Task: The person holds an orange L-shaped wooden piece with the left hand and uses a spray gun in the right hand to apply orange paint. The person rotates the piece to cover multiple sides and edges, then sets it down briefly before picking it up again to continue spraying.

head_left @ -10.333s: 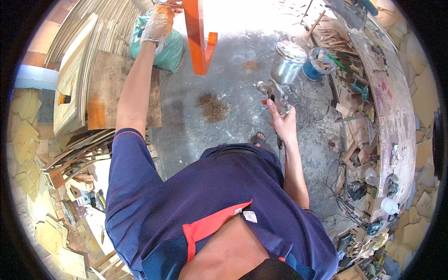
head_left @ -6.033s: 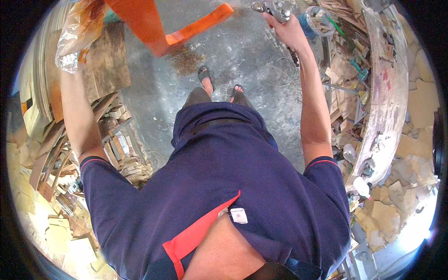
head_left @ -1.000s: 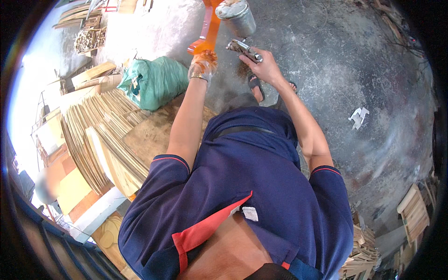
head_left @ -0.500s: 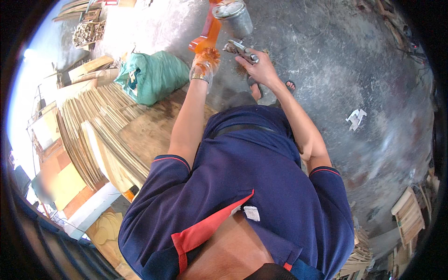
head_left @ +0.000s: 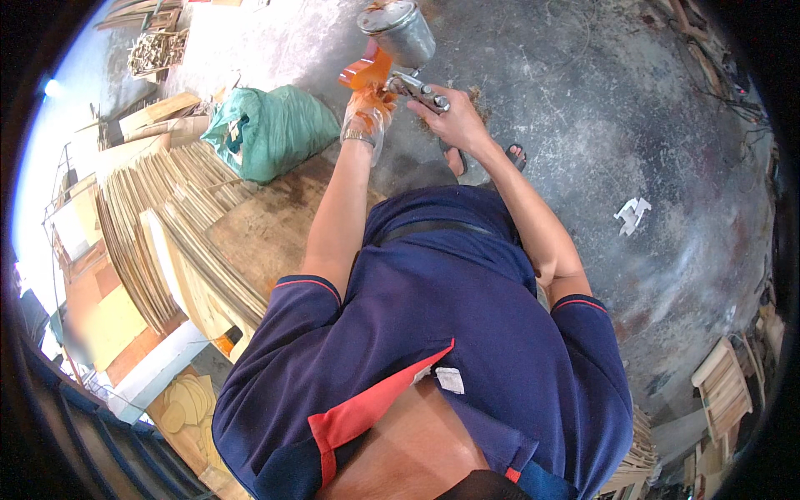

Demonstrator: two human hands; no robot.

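Note:
My left hand [head_left: 365, 118], in a clear plastic glove smeared orange, is closed round the end of a glossy orange-stained wooden piece [head_left: 367, 72]. Much of that piece is hidden behind the metal cup of a spray gun. My right hand [head_left: 458, 121] is bare and wrapped round the handle of the silver spray gun [head_left: 421, 90]. Its round metal cup [head_left: 400, 35], orange on the lid, sits beyond the gun body at the top of the view. Gun and piece overlap here; whether they touch I cannot tell.
A stuffed green sack [head_left: 279, 133] lies left of my left forearm. Behind it are stacked thin wooden boards [head_left: 154, 225] and a brown sheet of board [head_left: 267, 225]. White scraps [head_left: 633, 215] lie on the grey concrete floor [head_left: 575, 125] to the right, with a wooden panel [head_left: 723, 387] farther back.
The spray gun and its cup have moved left, across the orange piece, and now cover more of it. My left hand stays nearly where it was, still gripping the piece.

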